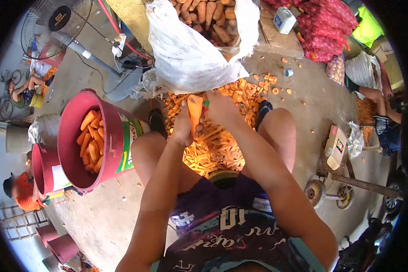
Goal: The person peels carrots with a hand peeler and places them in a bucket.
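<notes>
My left hand [183, 123] is closed around the lower part of a carrot [195, 109], which stands nearly upright between my knees. Its visible side is bright orange. Close against the carrot's upper right side, my right hand [218, 108] is closed on what looks like a green-handled peeler [206, 104]; the blade is hidden. Below both hands lies a heap of orange carrot peelings [215, 152]. Just beyond them stands a white woven sack [190, 68], open at the top and full of unpeeled carrots [209, 13].
To my left, a large red bucket [68, 136] holds peeled carrots [93, 147]; another red bucket [41, 170] adjoins it. A fan [59, 22] stands at upper left. Red mesh sacks [326, 29] and a wheeled cart [328, 174] are on the right. Other people sit at both sides.
</notes>
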